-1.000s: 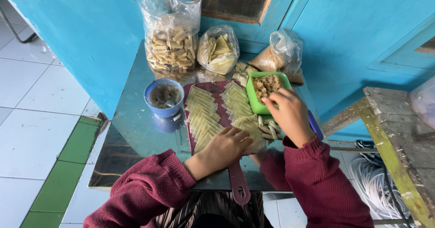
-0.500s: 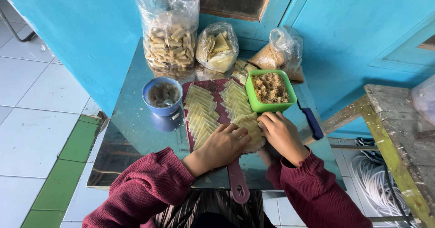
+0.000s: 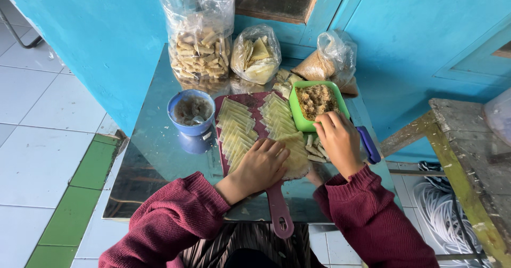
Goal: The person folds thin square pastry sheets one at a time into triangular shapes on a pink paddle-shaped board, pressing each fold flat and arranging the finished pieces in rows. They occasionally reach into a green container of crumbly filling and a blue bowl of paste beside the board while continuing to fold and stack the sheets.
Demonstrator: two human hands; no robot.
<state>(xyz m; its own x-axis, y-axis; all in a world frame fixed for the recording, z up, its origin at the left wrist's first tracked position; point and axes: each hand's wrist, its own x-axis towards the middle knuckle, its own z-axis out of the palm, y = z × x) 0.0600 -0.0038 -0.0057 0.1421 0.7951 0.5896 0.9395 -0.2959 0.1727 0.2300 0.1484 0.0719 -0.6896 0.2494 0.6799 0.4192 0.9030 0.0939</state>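
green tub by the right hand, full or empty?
Full: the green tub holds crumbly brown filling up near its rim, right hand at its edge.

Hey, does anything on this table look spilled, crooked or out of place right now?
Nothing stands out. The pale wrapper sheets lie in tidy overlapping rows on the red cutting board, the green filling container and blue cup sit upright, and the three plastic bags stand at the back. No spill shows.
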